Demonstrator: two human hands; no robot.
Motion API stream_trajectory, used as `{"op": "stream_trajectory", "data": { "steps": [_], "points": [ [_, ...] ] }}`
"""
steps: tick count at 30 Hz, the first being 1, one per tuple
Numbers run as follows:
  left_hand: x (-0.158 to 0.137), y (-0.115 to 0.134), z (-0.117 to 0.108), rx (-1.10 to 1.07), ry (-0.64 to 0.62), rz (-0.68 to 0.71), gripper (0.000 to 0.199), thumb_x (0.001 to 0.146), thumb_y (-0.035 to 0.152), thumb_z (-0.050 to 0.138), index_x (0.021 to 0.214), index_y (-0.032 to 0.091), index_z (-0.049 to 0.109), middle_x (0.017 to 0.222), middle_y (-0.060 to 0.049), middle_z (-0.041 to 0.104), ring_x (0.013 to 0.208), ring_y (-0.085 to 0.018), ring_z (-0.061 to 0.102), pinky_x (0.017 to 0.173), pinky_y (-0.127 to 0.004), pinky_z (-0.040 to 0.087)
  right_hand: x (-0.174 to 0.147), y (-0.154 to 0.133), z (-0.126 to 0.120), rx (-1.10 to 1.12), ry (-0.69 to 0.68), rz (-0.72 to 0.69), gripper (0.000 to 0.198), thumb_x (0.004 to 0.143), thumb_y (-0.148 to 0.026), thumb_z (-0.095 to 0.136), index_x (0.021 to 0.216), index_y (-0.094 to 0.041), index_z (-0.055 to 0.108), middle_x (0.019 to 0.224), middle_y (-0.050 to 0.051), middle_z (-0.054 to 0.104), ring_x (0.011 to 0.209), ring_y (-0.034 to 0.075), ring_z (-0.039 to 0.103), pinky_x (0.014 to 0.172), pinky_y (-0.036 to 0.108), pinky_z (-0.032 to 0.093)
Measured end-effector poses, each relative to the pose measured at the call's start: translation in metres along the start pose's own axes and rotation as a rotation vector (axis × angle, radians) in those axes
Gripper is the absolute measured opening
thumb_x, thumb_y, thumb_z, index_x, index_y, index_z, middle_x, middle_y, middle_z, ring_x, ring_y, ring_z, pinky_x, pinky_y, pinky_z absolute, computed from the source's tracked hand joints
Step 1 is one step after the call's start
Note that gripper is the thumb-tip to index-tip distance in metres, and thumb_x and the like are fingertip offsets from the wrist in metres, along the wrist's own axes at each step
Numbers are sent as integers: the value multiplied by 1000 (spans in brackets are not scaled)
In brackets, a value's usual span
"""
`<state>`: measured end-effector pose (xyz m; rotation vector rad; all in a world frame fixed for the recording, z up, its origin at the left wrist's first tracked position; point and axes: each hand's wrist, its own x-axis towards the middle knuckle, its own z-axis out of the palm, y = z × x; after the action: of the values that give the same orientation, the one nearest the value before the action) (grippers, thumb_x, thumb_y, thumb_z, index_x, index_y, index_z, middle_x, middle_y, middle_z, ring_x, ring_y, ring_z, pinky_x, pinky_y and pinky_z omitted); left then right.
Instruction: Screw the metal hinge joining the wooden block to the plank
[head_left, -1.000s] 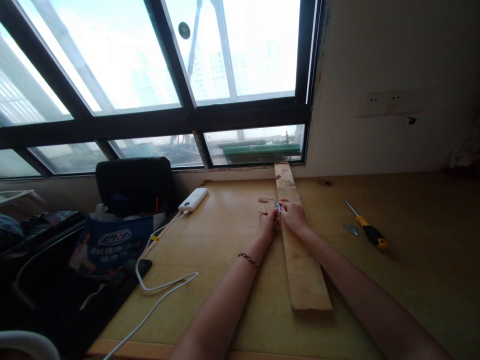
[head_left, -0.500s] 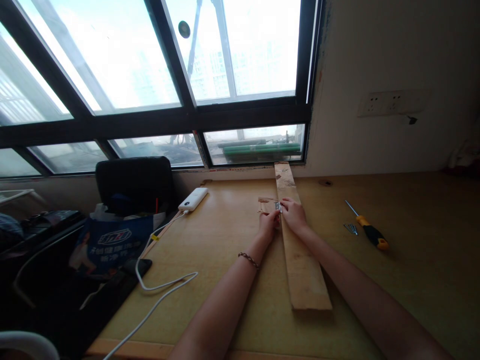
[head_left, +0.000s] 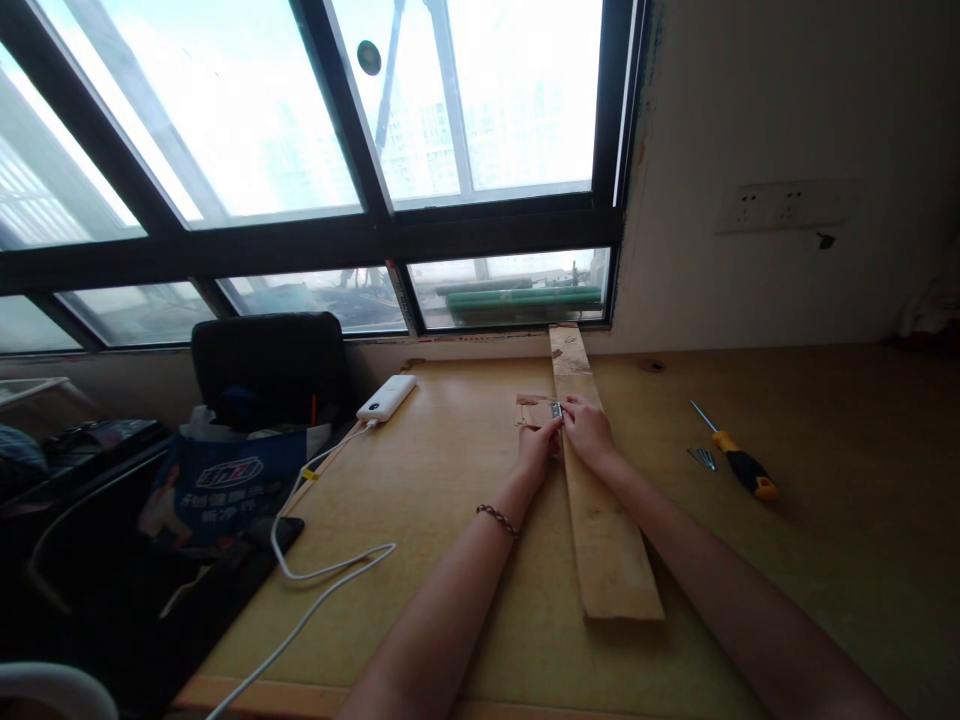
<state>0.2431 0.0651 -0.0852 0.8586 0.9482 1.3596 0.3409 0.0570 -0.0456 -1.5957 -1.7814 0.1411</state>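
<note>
A long wooden board lies lengthwise on the table, its far end by the window sill. Against its left edge sits a short wooden piece. Where the two meet, a small silver metal hinge is pinched between my hands. My left hand, with a braided bracelet on the wrist, is closed on the hinge's near side and partly covers the short piece. My right hand rests on the long board, its fingertips closed on the hinge's right side. The fingers hide part of the hinge.
A yellow-and-black screwdriver lies on the table at right, beside several screws. A white power bank with a white cable is at left. Beyond the table's left edge stand a black chair and a blue bag.
The hinge has shifted very slightly between my fingers. Both hands, the board and the short piece hold the same places.
</note>
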Motion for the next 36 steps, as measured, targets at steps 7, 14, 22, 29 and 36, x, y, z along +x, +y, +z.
{"op": "stream_trajectory", "data": {
  "steps": [7, 14, 22, 29, 36],
  "points": [
    [1, 0, 0, -75, -32, -30, 25, 56, 33, 67, 59, 13, 53, 42, 4, 44, 35, -5, 35, 36, -19, 20, -1, -3, -3, -29, -10, -6, 27, 82, -15, 45, 96, -19, 67, 112, 8, 60, 98, 19, 57, 86, 26, 41],
    [1, 1, 1, -46, -18, -23, 21, 55, 30, 65, 55, 14, 50, 40, 4, 43, 33, -4, 34, 35, -19, 20, 0, 0, 0, 4, 4, 12, 27, 81, -15, 45, 94, -18, 68, 110, 9, 61, 97, 18, 58, 85, 26, 41],
    [4, -3, 1, -31, -4, -14, 21, 57, 28, 63, 51, 15, 48, 39, 3, 43, 32, -5, 34, 34, -19, 21, -9, 10, -14, 239, 212, 1, 27, 80, -16, 44, 93, -16, 67, 102, 8, 65, 94, 16, 59, 85, 25, 43],
    [4, -3, 0, -34, -46, -9, 26, 58, 30, 63, 46, 14, 46, 40, 3, 43, 32, -4, 32, 34, -19, 19, -49, 83, -86, 32, 268, 31, 25, 79, -20, 45, 89, -17, 67, 91, 8, 67, 82, 18, 62, 75, 28, 45],
    [1, 2, 2, -70, -38, -34, 25, 57, 28, 64, 47, 15, 45, 39, 4, 42, 32, -3, 29, 34, -18, 17, -59, 150, -121, -185, 234, 445, 17, 70, -17, 55, 78, -16, 69, 75, 9, 69, 71, 20, 63, 63, 26, 44]
  ]
}}
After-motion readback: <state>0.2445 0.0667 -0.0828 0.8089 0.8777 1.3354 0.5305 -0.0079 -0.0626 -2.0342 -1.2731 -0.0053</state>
